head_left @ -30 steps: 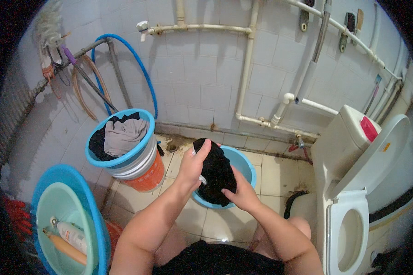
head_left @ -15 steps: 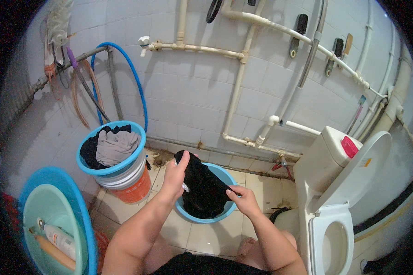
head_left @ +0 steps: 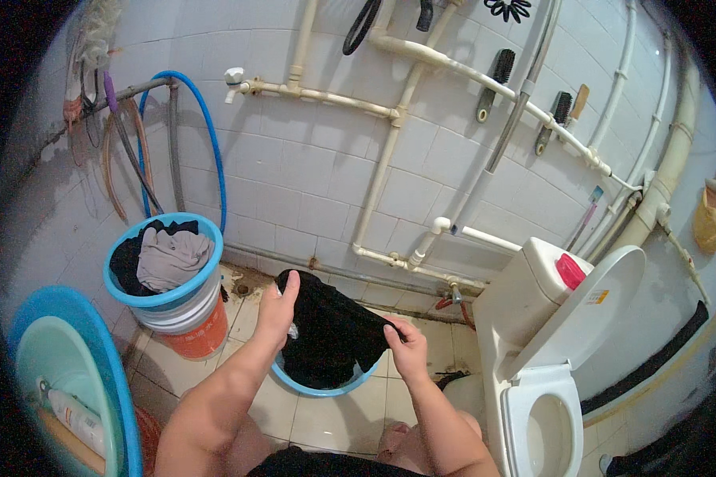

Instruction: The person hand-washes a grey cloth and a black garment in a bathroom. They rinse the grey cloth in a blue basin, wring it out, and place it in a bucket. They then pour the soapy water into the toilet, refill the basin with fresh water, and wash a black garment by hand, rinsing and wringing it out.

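A black garment [head_left: 330,334] is stretched between my hands above a blue basin [head_left: 326,391] on the floor. My left hand [head_left: 277,312] grips its left edge with the thumb pointing up; a small whitish patch, too unclear to name, shows beside the fingers. On the opposite side my right hand [head_left: 406,346] pinches the cloth's right edge. Much of the basin is covered by the cloth, and the garment's lower part hangs down into it. What kind of garment it is cannot be made out.
At left, a blue basin [head_left: 116,297] with grey and black clothes [head_left: 173,258] sits on a white-and-orange bucket [head_left: 199,330]. Nearer stand nested basins [head_left: 24,350] holding a white bottle [head_left: 79,421]. A toilet [head_left: 525,389] is at right; pipes [head_left: 383,175] run along the tiled wall.
The garment is now spread wider and more open between my hands, covering more of the basin. The whole view has shifted, so fixed things sit further left.
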The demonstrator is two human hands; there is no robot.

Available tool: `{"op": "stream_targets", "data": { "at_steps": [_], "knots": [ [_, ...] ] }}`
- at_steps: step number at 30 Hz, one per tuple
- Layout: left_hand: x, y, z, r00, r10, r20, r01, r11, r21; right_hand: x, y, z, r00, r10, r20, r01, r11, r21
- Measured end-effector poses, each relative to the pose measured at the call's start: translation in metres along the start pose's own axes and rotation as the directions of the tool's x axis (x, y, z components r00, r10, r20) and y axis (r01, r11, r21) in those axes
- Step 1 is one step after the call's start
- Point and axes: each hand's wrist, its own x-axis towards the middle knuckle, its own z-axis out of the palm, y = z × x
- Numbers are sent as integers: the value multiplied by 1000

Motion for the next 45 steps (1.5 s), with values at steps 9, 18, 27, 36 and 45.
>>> {"op": "stream_targets", "data": {
  "at_steps": [9,18,27,36,45],
  "knots": [
    [3,-5,-3,996,-71,51,76,990,-121,-10,-14,6,980,193,40,-197,972,129],
    [1,10,-4,966,-200,161,250,879,-407,-17,5,12,892,306,332,-322,947,-8],
    [0,12,-5,950,-246,192,309,836,-454,-10,5,3,834,332,441,-397,916,61],
    [8,5,-9,908,-313,279,415,769,-485,-6,4,10,968,233,92,-244,961,129],
    [14,-10,-15,881,-319,350,468,701,-538,-25,-2,33,868,-101,486,315,869,-382]
  ]
}}
